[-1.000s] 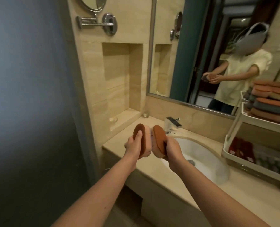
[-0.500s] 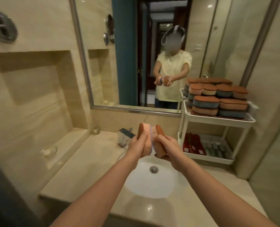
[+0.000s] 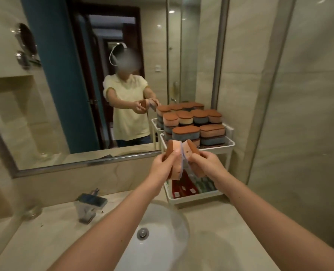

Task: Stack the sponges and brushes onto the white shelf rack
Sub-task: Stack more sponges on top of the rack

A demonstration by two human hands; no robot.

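Note:
My left hand [image 3: 163, 163] grips an oval sponge [image 3: 175, 151] with a brown scouring face and a pink body, held on edge. My right hand [image 3: 203, 161] grips a second such sponge [image 3: 191, 151], and the two sponges touch face to face above the sink's far rim. Just behind them stands the white shelf rack [image 3: 230, 142] against the right wall. Its top tier carries several stacked sponges [image 3: 193, 124] with brown tops and blue, pink or yellow bodies. The lower tier [image 3: 193, 197] holds red and green packets, partly hidden by my hands.
A white sink basin [image 3: 162, 231] with a metal drain lies below my arms in the beige counter [image 3: 45, 241]. A chrome faucet [image 3: 90, 206] stands at its left. A large wall mirror [image 3: 64, 94] reflects a person. A tiled wall [image 3: 299, 114] closes off the right side.
The view has swung to the right, from the left wall niche to the rack. Both hands have carried the paired sponges rightward, up to the front of the rack's top tier.

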